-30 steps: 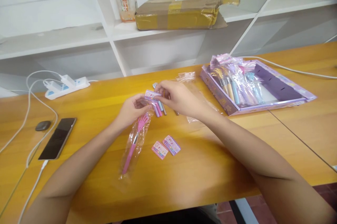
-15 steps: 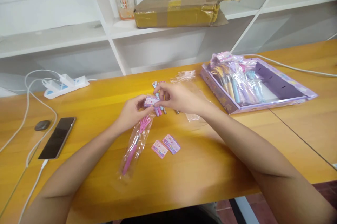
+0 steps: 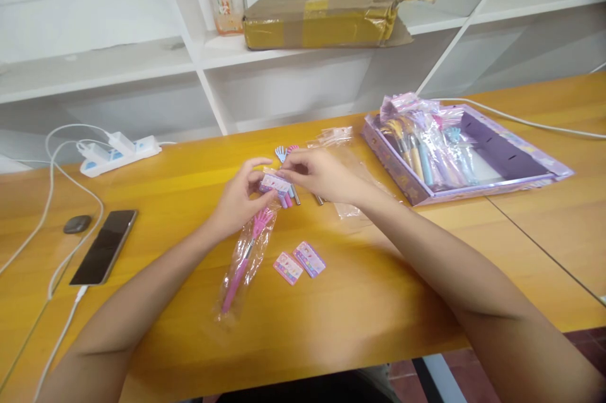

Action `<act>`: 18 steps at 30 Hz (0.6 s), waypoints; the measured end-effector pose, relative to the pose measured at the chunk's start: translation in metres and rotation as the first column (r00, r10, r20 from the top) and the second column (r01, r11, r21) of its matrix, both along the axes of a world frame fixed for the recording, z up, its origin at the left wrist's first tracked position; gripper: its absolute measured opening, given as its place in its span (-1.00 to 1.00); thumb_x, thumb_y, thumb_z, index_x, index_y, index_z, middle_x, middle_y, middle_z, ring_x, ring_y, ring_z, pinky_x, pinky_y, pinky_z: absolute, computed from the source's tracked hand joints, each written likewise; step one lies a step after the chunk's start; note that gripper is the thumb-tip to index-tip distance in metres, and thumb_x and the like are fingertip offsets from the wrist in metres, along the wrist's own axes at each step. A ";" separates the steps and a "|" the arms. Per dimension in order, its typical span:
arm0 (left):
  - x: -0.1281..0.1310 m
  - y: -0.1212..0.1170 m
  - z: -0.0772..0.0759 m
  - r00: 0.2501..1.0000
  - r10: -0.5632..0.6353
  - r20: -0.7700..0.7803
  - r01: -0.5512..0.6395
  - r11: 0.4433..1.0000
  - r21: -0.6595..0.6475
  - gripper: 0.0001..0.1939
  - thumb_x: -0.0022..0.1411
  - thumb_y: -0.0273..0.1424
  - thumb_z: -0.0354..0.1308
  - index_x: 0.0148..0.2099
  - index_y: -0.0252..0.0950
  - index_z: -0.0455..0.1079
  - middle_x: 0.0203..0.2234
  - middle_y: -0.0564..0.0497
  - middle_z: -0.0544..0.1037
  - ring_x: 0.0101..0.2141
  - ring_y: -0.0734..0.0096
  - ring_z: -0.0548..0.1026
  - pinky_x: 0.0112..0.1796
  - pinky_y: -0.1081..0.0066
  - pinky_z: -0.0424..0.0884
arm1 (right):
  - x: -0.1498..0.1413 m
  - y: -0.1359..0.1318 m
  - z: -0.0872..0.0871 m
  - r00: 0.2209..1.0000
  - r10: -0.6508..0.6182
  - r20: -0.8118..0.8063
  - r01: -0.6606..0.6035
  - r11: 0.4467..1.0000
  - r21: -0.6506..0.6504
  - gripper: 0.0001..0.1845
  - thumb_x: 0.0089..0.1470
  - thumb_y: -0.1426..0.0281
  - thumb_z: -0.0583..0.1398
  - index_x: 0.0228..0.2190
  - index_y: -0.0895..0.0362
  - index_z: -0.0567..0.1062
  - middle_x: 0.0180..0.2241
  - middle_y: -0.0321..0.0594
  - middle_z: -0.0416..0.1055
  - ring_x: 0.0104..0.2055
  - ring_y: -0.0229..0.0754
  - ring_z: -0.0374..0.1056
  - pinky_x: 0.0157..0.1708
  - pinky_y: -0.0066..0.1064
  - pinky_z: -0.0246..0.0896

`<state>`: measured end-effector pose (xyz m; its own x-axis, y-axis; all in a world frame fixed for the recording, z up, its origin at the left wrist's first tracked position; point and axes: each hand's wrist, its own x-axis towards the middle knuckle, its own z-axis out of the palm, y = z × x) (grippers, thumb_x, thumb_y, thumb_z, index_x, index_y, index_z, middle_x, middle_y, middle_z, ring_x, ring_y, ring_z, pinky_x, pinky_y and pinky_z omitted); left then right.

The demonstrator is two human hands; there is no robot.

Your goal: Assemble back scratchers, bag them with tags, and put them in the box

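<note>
A clear plastic bag (image 3: pixel 258 250) hangs down from my left hand (image 3: pixel 237 199), with a pink back scratcher (image 3: pixel 237 280) inside, its hand-shaped head upward. Between the left thumb and fingers is a small purple-and-white printed card (image 3: pixel 275 184) at the bag's top. My right hand (image 3: pixel 320 174) pinches at the top edge of the card and bag; its exact hold is partly hidden. Behind the hands lie a blue back scratcher (image 3: pixel 281 152) and a pink-striped one (image 3: pixel 293 148), partly covered. Two loose printed cards, one pink (image 3: pixel 288 268) and one purple (image 3: pixel 309 259), lie on the table.
A purple tray (image 3: pixel 511 182) with several bagged back scratchers stands at the right. Clear bags (image 3: pixel 348 208) lie beside it. At the left are a phone (image 3: pixel 104 246), a dark earbud case (image 3: pixel 77 224) and a power strip (image 3: pixel 120 155) with cables. A taped carton (image 3: pixel 322 18) sits on the shelf.
My left index finger has lifted and spread outward. My right fingers have drawn together lower, at the card's top edge, and more of the card shows.
</note>
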<state>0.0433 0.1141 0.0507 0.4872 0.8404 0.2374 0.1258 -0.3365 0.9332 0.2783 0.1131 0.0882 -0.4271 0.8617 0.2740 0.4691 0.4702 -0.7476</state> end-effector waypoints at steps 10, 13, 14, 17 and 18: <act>0.000 -0.001 0.006 0.998 0.025 -0.061 -0.016 0.989 0.146 -0.64 0.36 -0.35 0.35 0.18 -0.11 0.51 0.06 -0.10 0.64 -0.01 0.18 0.61 0.05 0.19 0.52 | 0.002 0.004 -0.001 0.998 -0.052 -0.026 0.054 0.995 0.080 -0.68 0.39 0.25 0.20 -0.40 0.12 0.48 -0.40 -0.30 0.42 -0.35 -0.24 0.28 -0.25 -0.34 0.11; -0.002 0.000 0.006 0.993 0.040 -0.115 -0.018 0.982 0.186 -0.71 0.37 -0.35 0.34 0.12 -0.13 0.52 0.01 -0.08 0.63 -0.07 0.23 0.60 -0.02 0.23 0.52 | 0.002 0.005 -0.003 0.997 -0.067 -0.032 0.070 0.990 0.123 -0.70 0.39 0.27 0.21 -0.40 0.11 0.49 -0.38 -0.28 0.44 -0.32 -0.21 0.31 -0.21 -0.32 0.15; -0.002 0.000 0.006 0.989 0.045 -0.144 -0.016 0.980 0.200 -0.73 0.37 -0.35 0.35 0.10 -0.14 0.53 -0.02 -0.07 0.62 -0.10 0.25 0.59 -0.04 0.24 0.52 | 0.002 0.005 -0.004 0.997 -0.077 -0.031 0.081 0.987 0.142 -0.70 0.39 0.27 0.22 -0.40 0.11 0.49 -0.37 -0.26 0.44 -0.31 -0.20 0.32 -0.20 -0.32 0.16; -0.003 0.001 0.007 0.981 0.058 -0.186 -0.019 0.979 0.205 -0.73 0.34 -0.36 0.37 0.07 -0.13 0.54 -0.02 -0.06 0.60 -0.12 0.26 0.59 -0.05 0.24 0.53 | 0.002 0.007 -0.006 0.993 -0.109 -0.035 0.114 0.976 0.184 -0.68 0.39 0.25 0.23 -0.41 0.11 0.50 -0.35 -0.24 0.45 -0.28 -0.18 0.33 -0.18 -0.31 0.16; -0.003 0.001 0.007 0.983 0.061 -0.173 -0.028 0.981 0.191 -0.68 0.33 -0.37 0.38 0.10 -0.11 0.53 0.00 -0.06 0.60 -0.10 0.25 0.59 -0.06 0.24 0.54 | 0.002 0.007 -0.006 0.992 -0.118 -0.040 0.124 0.973 0.193 -0.66 0.40 0.22 0.23 -0.41 0.12 0.50 -0.36 -0.24 0.45 -0.28 -0.19 0.32 -0.18 -0.31 0.15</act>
